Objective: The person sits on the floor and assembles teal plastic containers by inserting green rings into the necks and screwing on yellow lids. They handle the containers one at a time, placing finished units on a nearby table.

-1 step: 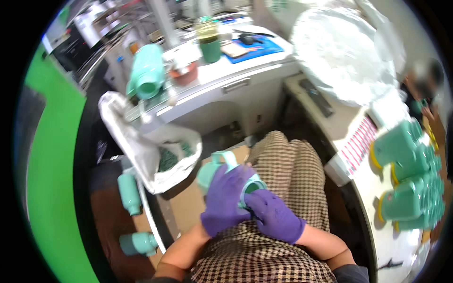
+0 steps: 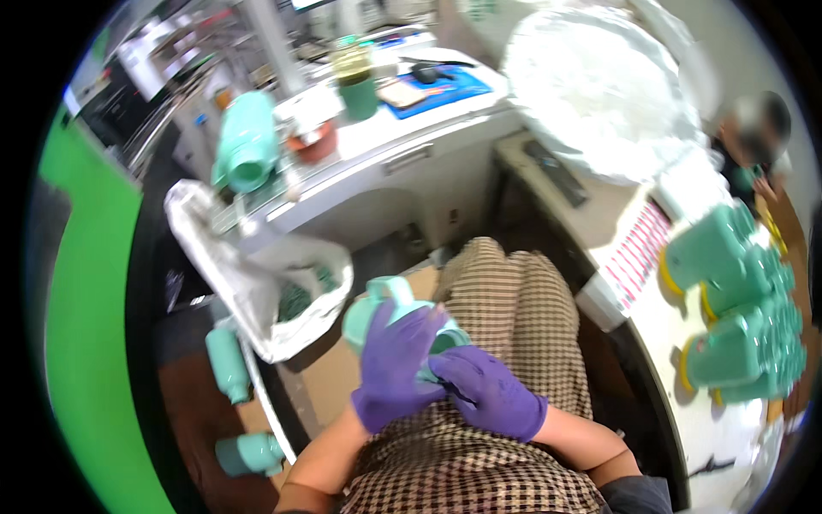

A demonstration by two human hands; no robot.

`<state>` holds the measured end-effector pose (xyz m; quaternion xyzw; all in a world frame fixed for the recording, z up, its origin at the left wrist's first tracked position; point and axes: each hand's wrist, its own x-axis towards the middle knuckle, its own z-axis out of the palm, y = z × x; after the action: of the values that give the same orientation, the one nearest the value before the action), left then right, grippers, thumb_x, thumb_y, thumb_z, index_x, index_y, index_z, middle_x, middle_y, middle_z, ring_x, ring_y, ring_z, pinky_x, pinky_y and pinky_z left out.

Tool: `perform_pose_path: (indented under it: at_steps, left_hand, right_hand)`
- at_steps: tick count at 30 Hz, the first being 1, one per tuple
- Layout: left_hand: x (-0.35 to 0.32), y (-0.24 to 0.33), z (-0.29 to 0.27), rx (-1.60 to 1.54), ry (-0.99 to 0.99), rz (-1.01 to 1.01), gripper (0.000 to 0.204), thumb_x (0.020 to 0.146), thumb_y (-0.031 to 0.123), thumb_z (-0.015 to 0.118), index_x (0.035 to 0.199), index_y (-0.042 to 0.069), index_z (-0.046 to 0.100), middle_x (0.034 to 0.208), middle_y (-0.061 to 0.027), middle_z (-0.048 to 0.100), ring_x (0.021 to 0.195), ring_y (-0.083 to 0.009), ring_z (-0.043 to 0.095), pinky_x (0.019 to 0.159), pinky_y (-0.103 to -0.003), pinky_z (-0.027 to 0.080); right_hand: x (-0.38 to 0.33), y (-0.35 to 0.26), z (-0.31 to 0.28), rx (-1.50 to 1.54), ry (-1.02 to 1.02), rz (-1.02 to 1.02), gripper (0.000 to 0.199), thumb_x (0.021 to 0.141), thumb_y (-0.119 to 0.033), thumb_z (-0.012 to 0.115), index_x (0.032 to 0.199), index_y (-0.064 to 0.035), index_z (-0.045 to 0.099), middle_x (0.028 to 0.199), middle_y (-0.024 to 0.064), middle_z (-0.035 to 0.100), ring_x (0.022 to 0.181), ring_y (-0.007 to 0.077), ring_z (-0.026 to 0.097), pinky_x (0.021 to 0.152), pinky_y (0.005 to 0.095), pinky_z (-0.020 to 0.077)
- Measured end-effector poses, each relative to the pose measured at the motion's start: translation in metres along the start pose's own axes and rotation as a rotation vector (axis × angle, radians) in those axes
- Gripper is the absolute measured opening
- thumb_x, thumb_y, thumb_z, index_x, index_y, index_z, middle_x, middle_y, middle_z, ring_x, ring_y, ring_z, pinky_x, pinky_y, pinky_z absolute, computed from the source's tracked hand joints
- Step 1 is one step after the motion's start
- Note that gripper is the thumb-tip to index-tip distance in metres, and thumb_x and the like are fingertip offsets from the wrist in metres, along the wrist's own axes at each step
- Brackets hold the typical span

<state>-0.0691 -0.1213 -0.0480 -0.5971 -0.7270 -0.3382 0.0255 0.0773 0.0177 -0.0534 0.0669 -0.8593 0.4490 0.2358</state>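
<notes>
A mint-green plastic jug (image 2: 359,325) with a loop handle lies tilted over my lap, its round open mouth toward the right. My left hand (image 2: 396,364), in a purple glove, wraps round the jug's body near the neck. At the near side of the mouth is my right hand (image 2: 490,392), also purple-gloved, with its fingers curled and pressed together at the rim. Whatever those fingers may hold is hidden. Left of the jug, an open white sack (image 2: 321,321) holds dark green scraps.
Several green jugs with yellow bases (image 2: 723,351) stand on the right-hand table (image 2: 676,390). Another mint-green jug (image 2: 248,146) lies on the bench ahead, near a blue mat (image 2: 467,84). A large white-lined bin (image 2: 599,94) stands far right, with a person (image 2: 749,154) beyond.
The whole view has shifted slightly, so the surroundings sit further left. The jug's mouth shows less, and my right fingers have moved from inside the opening to its near rim.
</notes>
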Motion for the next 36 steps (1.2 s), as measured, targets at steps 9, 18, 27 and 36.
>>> perform_pose_path:
  at_steps: [9, 18, 27, 36]
  left_hand:
    - [-0.040, 0.023, 0.081, 0.505, 0.024, 0.910, 0.056, 0.101, 0.032, 0.043, 0.157, 0.036, 0.038, 0.150, 0.0051, 0.051, 0.144, -0.0157, 0.041, 0.126, -0.049, 0.021]
    - [-0.033, 0.023, 0.120, 0.384, -0.106, 1.031, 0.058, 0.101, 0.033, 0.044, 0.158, 0.042, 0.035, 0.148, 0.0129, 0.051, 0.142, -0.0074, 0.041, 0.125, -0.045, 0.019]
    - [-0.038, 0.016, 0.116, 0.478, -0.138, 1.054, 0.064, 0.101, 0.030, 0.044, 0.161, 0.038, 0.023, 0.154, 0.0124, 0.043, 0.142, -0.0066, 0.039, 0.120, -0.042, 0.026]
    - [-0.039, 0.013, 0.114, 0.644, -0.178, 1.147, 0.068, 0.102, 0.023, 0.048, 0.163, 0.030, 0.019, 0.155, 0.0065, 0.044, 0.136, -0.0083, 0.042, 0.118, -0.036, 0.035]
  right_hand:
    - [-0.120, 0.101, -0.154, -0.745, 0.718, 0.307, 0.025, 0.082, -0.011, 0.078, 0.105, -0.0039, 0.071, 0.105, 0.0164, 0.068, 0.099, 0.0339, 0.066, 0.088, 0.0430, 0.0537]
    - [-0.159, 0.174, -0.197, -0.923, 0.603, 0.553, 0.020, 0.082, -0.023, 0.079, 0.091, -0.0076, 0.071, 0.085, 0.0104, 0.065, 0.086, 0.0319, 0.062, 0.077, 0.0439, 0.0493]
    - [-0.144, 0.125, -0.161, -0.455, 0.861, 0.447, 0.010, 0.085, -0.008, 0.076, 0.088, -0.0040, 0.067, 0.088, 0.0080, 0.062, 0.083, 0.0218, 0.061, 0.076, 0.0351, 0.0495]
    - [-0.025, 0.043, -0.149, 0.148, 0.235, 0.584, 0.018, 0.095, -0.017, 0.069, 0.095, 0.0010, 0.071, 0.094, 0.0067, 0.059, 0.085, 0.0145, 0.057, 0.078, 0.0300, 0.0479]
